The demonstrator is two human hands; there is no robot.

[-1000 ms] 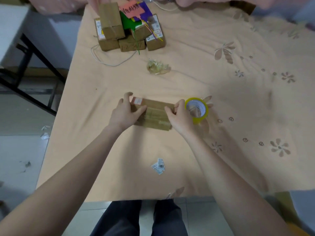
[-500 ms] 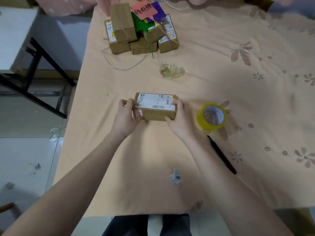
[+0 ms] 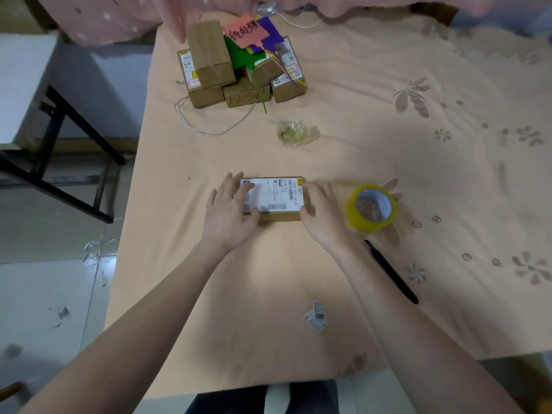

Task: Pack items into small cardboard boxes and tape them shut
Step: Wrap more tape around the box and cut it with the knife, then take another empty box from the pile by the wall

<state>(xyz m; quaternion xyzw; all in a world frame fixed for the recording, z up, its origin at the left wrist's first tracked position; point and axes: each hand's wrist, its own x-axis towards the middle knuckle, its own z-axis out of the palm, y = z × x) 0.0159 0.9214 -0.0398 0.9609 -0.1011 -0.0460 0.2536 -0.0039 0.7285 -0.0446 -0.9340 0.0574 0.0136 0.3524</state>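
Head view showed a small box [image 3: 276,201] lying flat on the table, label side up, near the middle of the cloth [image 3: 373,150]. Its long axis ran left to right across the picture, and the white label [image 3: 274,194] covered most of its top face, with a barcode along the near edge.

Left hand [image 3: 231,215] lay open and flat, fingers spread, palm down over the box's left end, its fingertips resting on the label. Right hand [image 3: 322,212] was loosely open against the box's right end, fingers touching that end; neither hand was closed around the box.

Just right of the right hand stood a yellow tape roll [image 3: 372,209], tilted so its hole faced the camera, apart from the box. Nearer the camera lay a black pen [image 3: 391,271], pointing diagonally away from the roll. A crumpled sticker scrap [image 3: 316,315] lay on the cloth between the forearms' line and the near edge.

Farther off, a wad of clear tape [image 3: 297,131] sat on the cloth, and beyond it a stack [image 3: 236,76] of about 5 brown boxes topped with pink, green and purple cards. A thin white cord [image 3: 209,127] looped out from the stack's left side.

Cloth was peach with brown flower prints. Left of the table were a tiled floor [image 3: 44,294] with paper bits and a black table frame [image 3: 74,150].
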